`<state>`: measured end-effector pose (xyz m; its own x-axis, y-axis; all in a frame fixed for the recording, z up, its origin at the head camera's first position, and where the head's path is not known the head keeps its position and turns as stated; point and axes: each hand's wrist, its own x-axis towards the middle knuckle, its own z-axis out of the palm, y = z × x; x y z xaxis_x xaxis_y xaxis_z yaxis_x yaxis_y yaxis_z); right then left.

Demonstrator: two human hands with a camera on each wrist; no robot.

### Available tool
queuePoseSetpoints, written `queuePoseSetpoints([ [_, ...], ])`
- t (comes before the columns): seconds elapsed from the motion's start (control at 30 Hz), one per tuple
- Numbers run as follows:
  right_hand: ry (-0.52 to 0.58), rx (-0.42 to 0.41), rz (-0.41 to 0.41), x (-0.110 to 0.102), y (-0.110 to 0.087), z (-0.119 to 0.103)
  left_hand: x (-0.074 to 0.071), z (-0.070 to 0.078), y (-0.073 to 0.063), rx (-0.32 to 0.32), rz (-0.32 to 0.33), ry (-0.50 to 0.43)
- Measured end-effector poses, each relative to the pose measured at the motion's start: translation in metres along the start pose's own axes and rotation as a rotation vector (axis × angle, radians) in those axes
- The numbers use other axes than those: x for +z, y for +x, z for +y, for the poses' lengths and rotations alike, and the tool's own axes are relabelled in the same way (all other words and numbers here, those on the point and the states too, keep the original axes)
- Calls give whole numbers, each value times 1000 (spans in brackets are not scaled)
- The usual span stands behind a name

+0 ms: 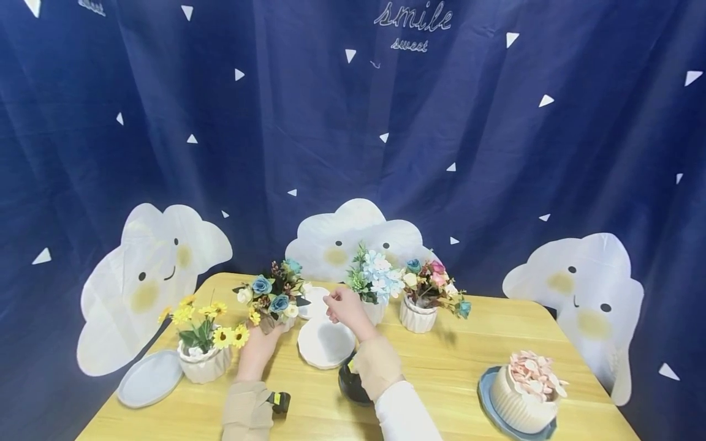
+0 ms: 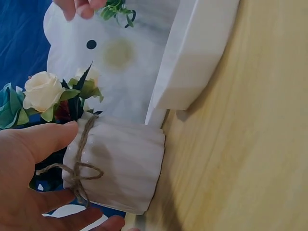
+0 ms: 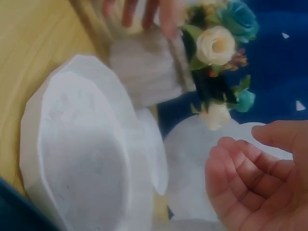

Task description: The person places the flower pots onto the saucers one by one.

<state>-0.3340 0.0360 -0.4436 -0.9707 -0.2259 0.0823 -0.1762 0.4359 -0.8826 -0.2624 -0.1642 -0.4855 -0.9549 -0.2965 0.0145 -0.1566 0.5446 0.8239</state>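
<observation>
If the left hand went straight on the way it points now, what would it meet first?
Most likely the white pot tied with string, directly ahead of the left hand and perhaps touching it; the depth is hard to judge.

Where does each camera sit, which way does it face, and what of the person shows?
Head: worn on the head, facing forward and down over the table to the blue curtain; both forearms, left grip and right grip show.
Left wrist: on that wrist, facing the white pot, picture turned sideways; left grip shows, right fingers at top.
Right wrist: on that wrist, facing the white dish, also turned; right grip shows, left fingers at top.
Shared: both wrist views show that pot and its roses.
</observation>
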Motion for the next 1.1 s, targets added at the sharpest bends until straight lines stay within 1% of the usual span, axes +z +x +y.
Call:
queuePoseSetpoints([
  [0.07,-2,-1,1,5,6,1,0,-1,0,-14,0,11],
  [0.17,-40,11,7,12,13,3,0,-1,-1,-28,-3,29],
  [0.23,-94,19,16,16,18,4,2,0,1,-12,3,28],
  [0.27,-146,17,23,18,20,5,2,0,1,-10,5,30],
  [0.37,-330,-30,56,22,28,9,3,0,2,-1,22,14],
  [0.43,-455,-59,80,25,32,12,4,-1,2,-7,24,9],
  [0.5,-533,-70,88,27,37,16,4,-2,1,-12,24,5],
  [0.63,-580,-61,70,30,42,24,3,-3,0,-27,8,20],
  [0.7,-581,-72,71,30,43,27,4,-3,-1,-31,-1,28],
  [0.8,-594,-70,72,31,43,29,5,-3,-2,-21,1,31],
  [0.97,-605,-38,100,35,44,31,5,-5,-1,-4,22,36],
  [1.03,-633,-18,118,38,46,32,5,-5,-1,-4,23,39],
  [1.1,-670,1,141,41,47,31,5,-6,0,-14,10,43],
])
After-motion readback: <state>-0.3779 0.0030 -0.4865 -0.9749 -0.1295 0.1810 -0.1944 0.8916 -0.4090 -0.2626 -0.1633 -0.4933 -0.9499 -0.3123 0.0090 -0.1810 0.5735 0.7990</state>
